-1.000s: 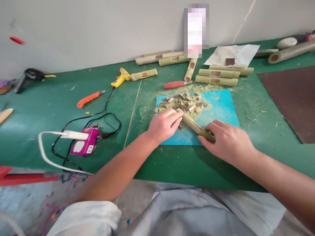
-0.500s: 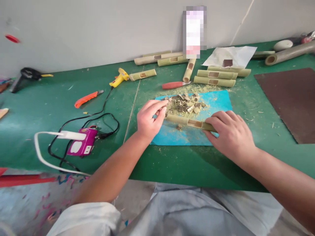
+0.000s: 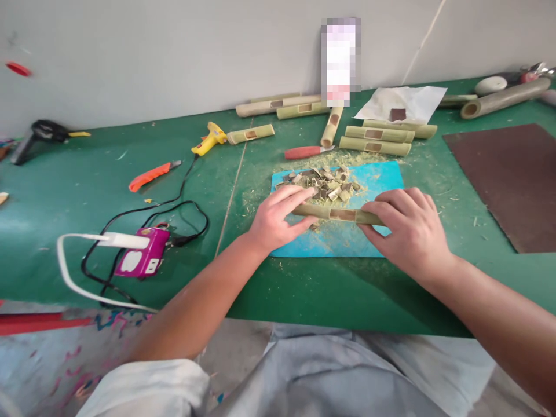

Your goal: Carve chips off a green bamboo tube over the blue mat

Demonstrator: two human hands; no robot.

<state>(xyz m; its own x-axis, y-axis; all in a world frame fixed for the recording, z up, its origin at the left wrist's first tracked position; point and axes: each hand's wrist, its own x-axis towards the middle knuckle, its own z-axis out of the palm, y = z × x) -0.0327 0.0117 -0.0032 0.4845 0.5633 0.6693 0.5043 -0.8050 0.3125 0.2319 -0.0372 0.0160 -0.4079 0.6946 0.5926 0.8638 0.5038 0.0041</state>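
Observation:
A bamboo tube (image 3: pixel 341 214) with a rectangular slot cut in its upper side lies crosswise above a blue sheet (image 3: pixel 347 246). My right hand (image 3: pixel 406 231) is closed round its right end. At the other end, my left hand (image 3: pixel 282 215) has its fingers on the far side and its thumb on the near side, with the tube between them. The tube's left tip is partly hidden by that hand. Just behind the tube sits a heap of bamboo chips and dark sandpaper scraps (image 3: pixel 328 184).
Several slotted bamboo pieces (image 3: pixel 376 146) lie at the back, beside a red-handled knife (image 3: pixel 304 152). To the left are an orange cutter (image 3: pixel 150 176), a yellow glue gun (image 3: pixel 210 139) and a purple power adapter (image 3: pixel 143 252) with cables. A brown sheet (image 3: pixel 499 185) covers the right side.
My left hand has gone from a pinch beside the tube's left end to fingers and thumb round that end. My right hand keeps its hold on the right end.

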